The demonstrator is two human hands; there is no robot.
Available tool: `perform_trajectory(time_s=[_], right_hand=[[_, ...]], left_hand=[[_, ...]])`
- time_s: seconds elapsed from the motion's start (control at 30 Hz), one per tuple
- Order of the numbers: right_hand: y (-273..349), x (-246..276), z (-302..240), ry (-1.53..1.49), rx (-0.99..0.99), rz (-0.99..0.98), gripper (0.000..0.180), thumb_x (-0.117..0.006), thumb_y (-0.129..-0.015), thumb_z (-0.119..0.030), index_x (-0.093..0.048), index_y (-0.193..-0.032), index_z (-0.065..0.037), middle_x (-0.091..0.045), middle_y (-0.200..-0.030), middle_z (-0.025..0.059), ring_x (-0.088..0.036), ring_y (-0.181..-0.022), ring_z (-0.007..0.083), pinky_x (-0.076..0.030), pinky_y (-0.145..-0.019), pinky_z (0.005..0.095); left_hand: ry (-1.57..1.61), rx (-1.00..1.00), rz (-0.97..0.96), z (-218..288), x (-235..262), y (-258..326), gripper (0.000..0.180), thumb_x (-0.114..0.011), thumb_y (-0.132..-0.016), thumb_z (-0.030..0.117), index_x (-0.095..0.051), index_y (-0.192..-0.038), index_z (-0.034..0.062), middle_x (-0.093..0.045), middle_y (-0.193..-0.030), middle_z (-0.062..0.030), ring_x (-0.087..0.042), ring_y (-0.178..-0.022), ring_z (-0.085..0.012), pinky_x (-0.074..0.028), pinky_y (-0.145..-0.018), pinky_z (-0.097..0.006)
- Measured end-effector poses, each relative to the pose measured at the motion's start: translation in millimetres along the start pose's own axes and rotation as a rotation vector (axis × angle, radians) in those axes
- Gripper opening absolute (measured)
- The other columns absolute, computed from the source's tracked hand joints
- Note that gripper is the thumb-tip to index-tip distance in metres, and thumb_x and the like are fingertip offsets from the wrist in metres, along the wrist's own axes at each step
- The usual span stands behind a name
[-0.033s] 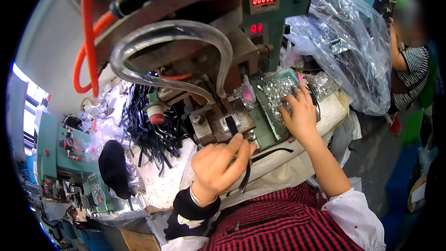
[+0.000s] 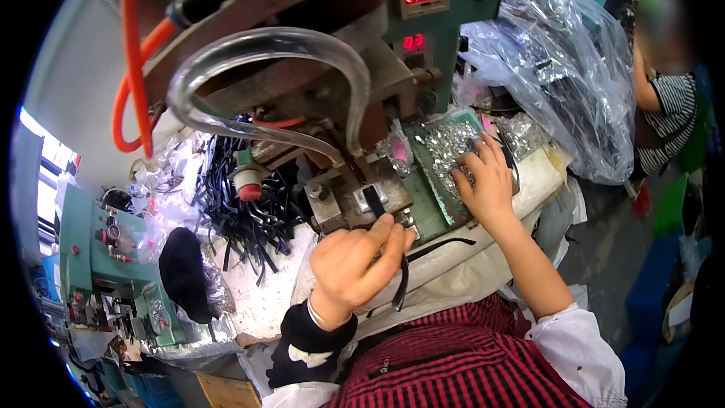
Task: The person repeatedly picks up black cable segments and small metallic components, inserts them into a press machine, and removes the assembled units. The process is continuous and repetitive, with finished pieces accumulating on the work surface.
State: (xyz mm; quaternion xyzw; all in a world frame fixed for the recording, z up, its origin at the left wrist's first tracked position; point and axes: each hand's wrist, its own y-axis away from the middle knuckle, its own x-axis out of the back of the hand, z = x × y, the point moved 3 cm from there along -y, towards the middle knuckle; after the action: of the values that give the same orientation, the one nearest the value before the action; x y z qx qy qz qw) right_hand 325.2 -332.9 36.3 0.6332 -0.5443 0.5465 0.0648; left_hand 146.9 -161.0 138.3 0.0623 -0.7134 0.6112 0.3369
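L hand (image 2: 355, 264) pinches black strip (image 2: 400, 287) at press (image 2: 362, 196) — R hand (image 2: 483, 177), fingers spread, picks in parts tray (image 2: 434, 204); nothing's moved.

Bright, even daylight (window glare at left), edges bent and blurred.

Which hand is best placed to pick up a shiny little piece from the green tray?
Right. The right hand already rests on the shiny pieces in the green tray; the left hand holds a black strip.

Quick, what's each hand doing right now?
Left hand: closed, pinching a thin black strip at the press.
Right hand: open, fingers spread on the tray of small metal parts.
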Motion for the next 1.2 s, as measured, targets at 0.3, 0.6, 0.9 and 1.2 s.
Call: perform_trajectory(time_s=[0.3, 0.6, 0.9, 1.2], right_hand=[[-3.9, -6.9, -7.6, -0.113, 0.147, 0.093, 0.015, -0.078, -0.075, -0.012, -0.068, -0.086, -0.009, -0.062, -0.119, 0.0140, -0.057, -0.120, 0.0356, -0.050, -0.091, 0.0462], [-23.4, -25.1, -9.5, -0.052, 0.314, 0.048, 0.013, -0.071, -0.077, -0.003, -0.066, -0.089, -0.002, -0.068, -0.097, 0.0159, -0.065, -0.102, 0.0342, -0.053, -0.079, 0.0441], [-29.2, -1.2, -21.4, -0.376, 0.116, 0.152, 0.013, -0.067, -0.090, -0.001, -0.069, -0.103, 0.000, -0.071, -0.096, 0.0132, -0.068, -0.092, 0.0293, -0.052, -0.084, 0.0355], [-9.6, 6.2, -0.8, -0.462, -0.100, 0.134, 0.010, -0.070, -0.087, 0.000, -0.069, -0.097, 0.002, -0.070, -0.088, 0.0103, -0.067, -0.082, 0.0202, -0.051, -0.078, 0.0296]], left_hand=[[0.011, -0.028, 0.011, -3.9, -5.8, 9.9, 0.030, -0.089, -0.069, 0.006, -0.071, -0.093, 0.0069, -0.072, -0.089, -0.0098, -0.057, -0.053, -0.0153, -0.040, -0.044, -0.027], [-0.033, 0.238, -0.079, 21.3, 37.5, 66.6, 0.027, -0.077, -0.078, 0.005, -0.076, -0.105, 0.0066, -0.075, -0.111, -0.0106, -0.064, -0.067, -0.0147, -0.049, -0.058, -0.029], [-0.788, 0.955, -0.211, -137.6, 179.1, 209.5, 0.008, -0.073, -0.081, 0.011, -0.077, -0.088, 0.0111, -0.070, -0.079, -0.0100, -0.067, -0.074, -0.0322, -0.053, -0.068, -0.043], [-0.861, 1.317, -0.472, -172.7, 141.0, 285.9, 0.018, -0.075, -0.078, 0.025, -0.075, -0.081, 0.0081, -0.071, -0.080, -0.0152, -0.069, -0.077, -0.0380, -0.053, -0.069, -0.048]])
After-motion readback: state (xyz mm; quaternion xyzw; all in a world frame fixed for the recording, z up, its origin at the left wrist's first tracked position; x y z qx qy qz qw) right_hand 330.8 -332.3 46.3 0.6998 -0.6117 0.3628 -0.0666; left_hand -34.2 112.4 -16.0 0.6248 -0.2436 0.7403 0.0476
